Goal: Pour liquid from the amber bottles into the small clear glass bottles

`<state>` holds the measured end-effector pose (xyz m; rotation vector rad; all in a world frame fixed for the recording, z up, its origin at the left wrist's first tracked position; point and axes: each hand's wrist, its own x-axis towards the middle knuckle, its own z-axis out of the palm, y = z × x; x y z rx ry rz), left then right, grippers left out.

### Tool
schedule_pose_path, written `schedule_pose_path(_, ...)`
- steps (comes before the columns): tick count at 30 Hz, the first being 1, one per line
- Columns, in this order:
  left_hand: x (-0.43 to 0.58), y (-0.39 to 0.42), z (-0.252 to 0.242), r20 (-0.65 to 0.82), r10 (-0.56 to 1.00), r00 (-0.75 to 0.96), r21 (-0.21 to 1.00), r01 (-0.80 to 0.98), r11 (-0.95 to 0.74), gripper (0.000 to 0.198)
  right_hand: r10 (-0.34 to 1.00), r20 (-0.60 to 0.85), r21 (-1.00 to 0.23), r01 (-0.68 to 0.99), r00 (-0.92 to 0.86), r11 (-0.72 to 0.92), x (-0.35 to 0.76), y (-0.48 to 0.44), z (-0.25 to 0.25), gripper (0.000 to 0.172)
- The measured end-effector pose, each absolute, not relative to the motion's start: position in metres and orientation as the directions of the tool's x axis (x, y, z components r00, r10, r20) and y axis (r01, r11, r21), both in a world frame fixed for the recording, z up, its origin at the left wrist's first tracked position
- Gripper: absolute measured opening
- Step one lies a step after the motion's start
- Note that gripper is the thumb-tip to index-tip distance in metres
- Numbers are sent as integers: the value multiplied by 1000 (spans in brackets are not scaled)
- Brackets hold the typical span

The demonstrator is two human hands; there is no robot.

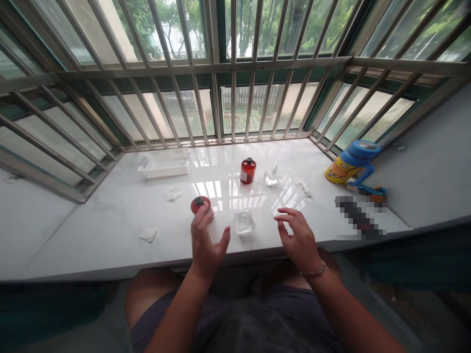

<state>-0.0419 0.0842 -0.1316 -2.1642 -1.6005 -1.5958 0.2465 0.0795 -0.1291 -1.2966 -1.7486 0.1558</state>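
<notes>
My left hand (pixel 208 240) stands with its fingers apart, the fingertips at the near edge of a round red container with a black top (pixel 200 204); I cannot tell whether they touch it. My right hand (pixel 300 238) hovers open over the white marble sill (pixel 110 240), holding nothing. Its fingertips are nearest a small square glass dish (pixel 245 221) lying between my hands. Farther back stands a red bottle with a black cap (pixel 248 170), and next to it a small clear glass piece (pixel 273 177).
A white plastic basket (pixel 164 164) sits at the back left, and crumpled white tissues (pixel 173 194) lie about the sill. A blue and yellow cup (pixel 349 163) and a pixelated patch (pixel 358 215) are at the right. Barred windows close off the back.
</notes>
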Motion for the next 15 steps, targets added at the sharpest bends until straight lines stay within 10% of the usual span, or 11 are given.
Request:
schedule_pose_path(7,-79,127,-137,321,870,-373,810,584,-49,106,840,541,-648,623,-30,439,222,43,-150,15)
schedule_pose_path(11,-86,141,-140,114,945,-308,854,517,66,82,838,538,-650,588,-92,481,211,33,-138,21)
schedule_pose_path(15,-79,122,-134,252,933,-256,821,568,-66,70,833,538,-680,518,-128,519,205,27,-120,29)
